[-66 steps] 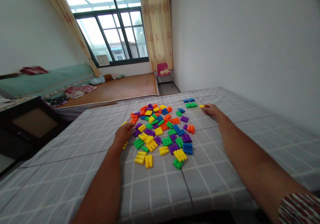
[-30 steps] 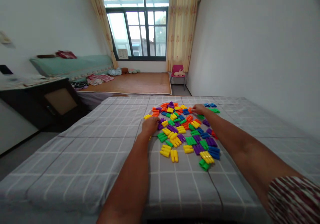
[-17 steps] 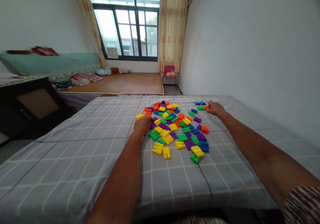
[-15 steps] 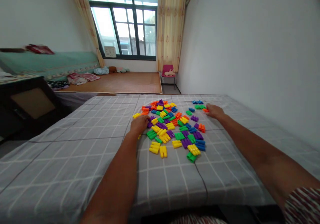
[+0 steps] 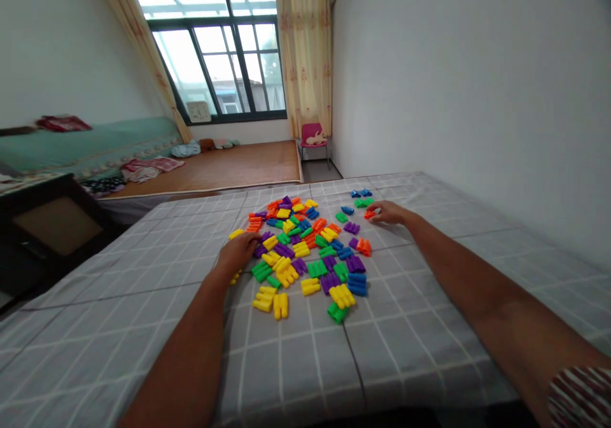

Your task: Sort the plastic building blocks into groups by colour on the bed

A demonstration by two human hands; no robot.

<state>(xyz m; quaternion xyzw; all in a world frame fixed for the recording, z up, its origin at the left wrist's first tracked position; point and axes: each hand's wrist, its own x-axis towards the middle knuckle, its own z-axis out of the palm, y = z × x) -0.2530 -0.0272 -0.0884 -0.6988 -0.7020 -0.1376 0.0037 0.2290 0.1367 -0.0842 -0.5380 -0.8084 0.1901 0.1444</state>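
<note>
Many plastic blocks in yellow, green, purple, orange and blue lie in a loose heap on a grey checked cloth (image 5: 181, 326). My left hand (image 5: 238, 251) rests at the heap's left edge, its fingertips curled at a purple block (image 5: 260, 250); what they grip, if anything, is hidden. At the right, my right hand (image 5: 387, 213) has its thumb and fingers on a small orange block (image 5: 369, 214). Just beyond that block lie a green block (image 5: 363, 203) and blue blocks (image 5: 361, 193). A yellow block (image 5: 342, 296) leans on a green one (image 5: 338, 313) at the near side.
A white wall (image 5: 468, 84) runs along the right. Beyond the cloth are a low bed with a brown mat (image 5: 229, 167), a pink chair (image 5: 312, 134) and a window. A dark cabinet (image 5: 62, 224) stands at the left.
The view has turned and tilted slightly, so the blocks appear further left. My right hand's fingers are more spread around the orange block. My left hand remains at the heap's left edge.
</note>
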